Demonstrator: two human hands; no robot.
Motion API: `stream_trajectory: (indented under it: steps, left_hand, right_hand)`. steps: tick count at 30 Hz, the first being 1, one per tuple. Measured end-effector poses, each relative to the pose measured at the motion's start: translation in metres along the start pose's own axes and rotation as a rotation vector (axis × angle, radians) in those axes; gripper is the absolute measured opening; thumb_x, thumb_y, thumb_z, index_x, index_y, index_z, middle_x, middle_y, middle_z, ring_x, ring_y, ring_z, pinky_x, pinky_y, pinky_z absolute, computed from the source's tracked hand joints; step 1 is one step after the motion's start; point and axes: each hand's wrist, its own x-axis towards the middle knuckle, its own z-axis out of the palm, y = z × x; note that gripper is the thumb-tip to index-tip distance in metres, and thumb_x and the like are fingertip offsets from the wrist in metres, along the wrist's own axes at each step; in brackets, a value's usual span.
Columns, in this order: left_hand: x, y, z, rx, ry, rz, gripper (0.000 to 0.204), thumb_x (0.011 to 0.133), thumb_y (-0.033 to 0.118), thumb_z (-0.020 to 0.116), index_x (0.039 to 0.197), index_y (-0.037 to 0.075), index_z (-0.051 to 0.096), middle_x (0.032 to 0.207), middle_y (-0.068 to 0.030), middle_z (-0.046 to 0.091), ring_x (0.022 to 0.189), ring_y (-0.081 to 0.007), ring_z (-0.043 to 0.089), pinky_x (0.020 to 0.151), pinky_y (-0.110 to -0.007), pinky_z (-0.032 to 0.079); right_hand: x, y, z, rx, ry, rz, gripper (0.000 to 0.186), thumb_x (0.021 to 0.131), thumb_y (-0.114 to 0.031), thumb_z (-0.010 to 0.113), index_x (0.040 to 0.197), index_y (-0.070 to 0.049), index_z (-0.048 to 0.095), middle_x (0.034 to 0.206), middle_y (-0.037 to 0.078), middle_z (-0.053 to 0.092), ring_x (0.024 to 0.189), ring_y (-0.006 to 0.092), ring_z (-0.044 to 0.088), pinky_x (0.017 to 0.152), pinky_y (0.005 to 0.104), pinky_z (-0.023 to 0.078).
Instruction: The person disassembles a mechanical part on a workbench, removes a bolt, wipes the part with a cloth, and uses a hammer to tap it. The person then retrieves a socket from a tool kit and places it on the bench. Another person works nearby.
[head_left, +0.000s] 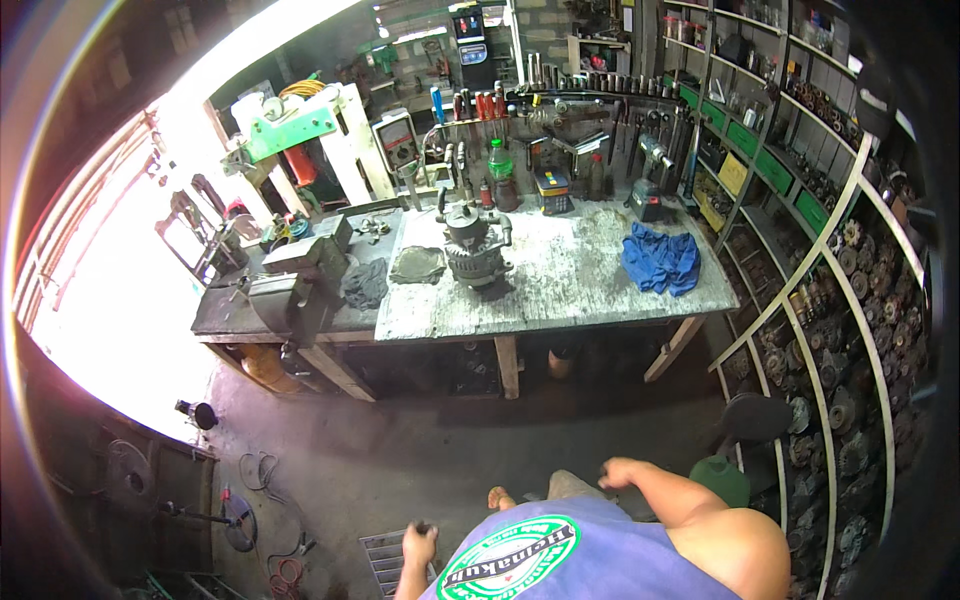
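Observation:
My left hand (420, 543) hangs low beside my body, its fingers curled in, with dark patches at the fingertips. On the other side my right hand (618, 473) is held in front of my hip, also curled, with a dark spot at its fingers. What either hand holds, if anything, I cannot make out. Both are over the floor, apart from the workbench (560, 310). An alternator (474, 250) with a cylindrical part on top stands upright on the bench's pale top. A grey cloth (417, 265) lies just left of it, and a crumpled blue cloth (660, 259) lies toward the right end.
A bench vise (275, 295) sits at the bench's left. Screwdrivers (485, 105), a green-capped bottle (499, 160) and a cordless impact wrench (652, 170) line the back. Shelves of parts (850, 350) rise at right, near a round stool (757, 416). Cables (287, 575) lie on the floor at left.

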Motion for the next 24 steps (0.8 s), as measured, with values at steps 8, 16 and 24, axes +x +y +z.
stream_trajectory:
  steps: [8,16,24]
  left_hand:
    - [0.189,0.401,-0.064,-0.225,0.017,0.733,0.063,0.095,0.024,0.081,0.149,-0.001,0.059,0.15,-0.0256,0.064,0.143,-0.0406,0.059,0.12,-0.046,0.045]
    - [0.328,0.65,-0.053,-0.335,0.344,0.506,0.115,0.091,0.057,0.084,0.168,-0.007,0.027,0.171,-0.036,0.03,0.157,-0.0488,0.037,0.128,-0.05,0.035]
    - [0.35,0.667,-0.084,-0.126,0.023,0.728,0.094,0.083,0.022,0.09,0.162,0.002,0.046,0.152,-0.0246,0.058,0.141,-0.0375,0.059,0.121,-0.044,0.046]
  right_hand:
    - [-0.005,-0.123,-0.203,0.575,0.661,-0.097,0.049,0.1,-0.025,0.075,0.143,-0.002,0.069,0.12,0.019,0.08,0.109,0.0295,0.077,0.098,0.0428,0.06]
    - [0.01,-0.117,-0.285,0.591,0.515,-0.207,0.051,0.1,-0.029,0.076,0.143,-0.004,0.068,0.129,0.023,0.077,0.121,0.0377,0.074,0.105,0.0457,0.058]
    - [0.056,-0.076,-0.394,0.76,0.515,-0.305,0.048,0.102,-0.027,0.073,0.144,-0.005,0.067,0.125,0.02,0.078,0.114,0.0323,0.076,0.101,0.0435,0.058]
